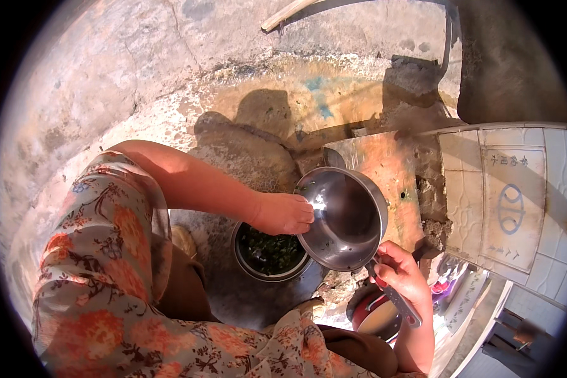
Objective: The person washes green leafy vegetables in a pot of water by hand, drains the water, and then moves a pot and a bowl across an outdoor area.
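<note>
A shiny steel saucepan [346, 223] is tilted so that its inside shows, with small dark specks near its rim. My right hand [404, 272] is wrapped round its long dark handle [398, 299]. At the left rim of the pan my left hand [285, 214] is closed, its fingertips over the edge; what lies under them is hidden. Below my left hand stands a round metal basin [251, 271] on the ground, partly covered by the hand and pan. Dark green chopped leaves [268, 252] lie in the basin.
Behind the pan rests a worn board [394, 183] beside a rough stone wall [233, 44]. White tiles [463, 198] edge the right side. A reddish pot with pale contents [375, 315] stands near my right forearm. One shoe [184, 242] shows left of the basin.
</note>
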Demonstrator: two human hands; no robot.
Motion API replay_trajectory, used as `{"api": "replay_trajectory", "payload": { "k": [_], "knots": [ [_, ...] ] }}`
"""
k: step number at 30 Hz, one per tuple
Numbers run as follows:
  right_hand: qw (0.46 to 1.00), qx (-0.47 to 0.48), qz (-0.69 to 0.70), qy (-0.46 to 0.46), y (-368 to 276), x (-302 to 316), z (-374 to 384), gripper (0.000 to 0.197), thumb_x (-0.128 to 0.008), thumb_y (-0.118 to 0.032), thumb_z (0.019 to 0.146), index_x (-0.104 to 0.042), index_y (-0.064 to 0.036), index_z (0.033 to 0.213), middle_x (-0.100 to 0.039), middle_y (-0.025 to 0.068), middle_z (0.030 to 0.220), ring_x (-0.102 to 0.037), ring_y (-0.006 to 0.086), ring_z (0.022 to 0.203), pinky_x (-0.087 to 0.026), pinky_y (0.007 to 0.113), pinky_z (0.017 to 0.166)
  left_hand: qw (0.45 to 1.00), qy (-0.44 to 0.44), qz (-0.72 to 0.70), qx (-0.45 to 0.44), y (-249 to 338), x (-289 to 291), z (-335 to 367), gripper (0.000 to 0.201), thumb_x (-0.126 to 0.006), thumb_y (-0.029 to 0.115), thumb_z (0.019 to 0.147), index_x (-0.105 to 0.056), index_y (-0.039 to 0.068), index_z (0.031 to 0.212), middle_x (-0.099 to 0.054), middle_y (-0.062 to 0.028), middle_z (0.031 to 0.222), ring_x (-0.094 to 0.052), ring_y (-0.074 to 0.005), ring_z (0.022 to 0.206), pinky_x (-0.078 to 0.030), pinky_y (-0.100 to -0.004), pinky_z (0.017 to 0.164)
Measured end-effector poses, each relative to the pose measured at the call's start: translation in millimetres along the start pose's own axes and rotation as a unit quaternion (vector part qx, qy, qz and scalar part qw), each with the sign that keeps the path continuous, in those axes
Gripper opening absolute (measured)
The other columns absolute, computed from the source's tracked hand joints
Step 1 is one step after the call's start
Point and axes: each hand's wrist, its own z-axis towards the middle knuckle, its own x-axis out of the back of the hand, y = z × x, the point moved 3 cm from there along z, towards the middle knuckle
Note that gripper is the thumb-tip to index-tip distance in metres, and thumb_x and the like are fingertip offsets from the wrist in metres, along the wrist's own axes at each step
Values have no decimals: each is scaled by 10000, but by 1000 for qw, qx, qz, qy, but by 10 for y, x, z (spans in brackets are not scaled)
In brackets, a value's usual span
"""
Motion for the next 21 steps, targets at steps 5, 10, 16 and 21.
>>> {"api": "replay_trajectory", "payload": {
  "k": [5,10,16,21],
  "knots": [
    [1000,-3,11,-6,147,-59,-76,313,-488,14,778,-490,-31,1089,-499,-24,909,-435,37,781,-351,180,640,981,-143,-81,-107,516,60,-223,136,-517,112,696,-541,45,811,-530,-104,846,-503,-278,849,-419,-374,752],
    [997,4,-36,71,225,147,-10,228,-511,14,770,-504,-41,991,-470,-38,828,-433,33,698,-358,180,595,954,-265,-84,-110,582,-258,-401,132,-492,131,733,-542,46,821,-556,-115,822,-511,-297,872,-440,-381,740],
    [998,8,-28,64,86,88,-20,202,-504,3,775,-506,-47,971,-474,-41,835,-433,33,701,-355,175,595,996,-37,35,-79,101,-256,3,176,-508,158,722,-552,38,843,-562,-96,849,-514,-252,916,-419,-354,818],
    [998,13,0,59,174,43,-4,209,-517,24,765,-498,-47,961,-467,-41,821,-437,33,708,-361,174,599,993,100,47,-44,-174,373,192,144,-514,155,705,-554,52,797,-549,-78,825,-509,-237,884,-407,-348,812]
  ]
}}
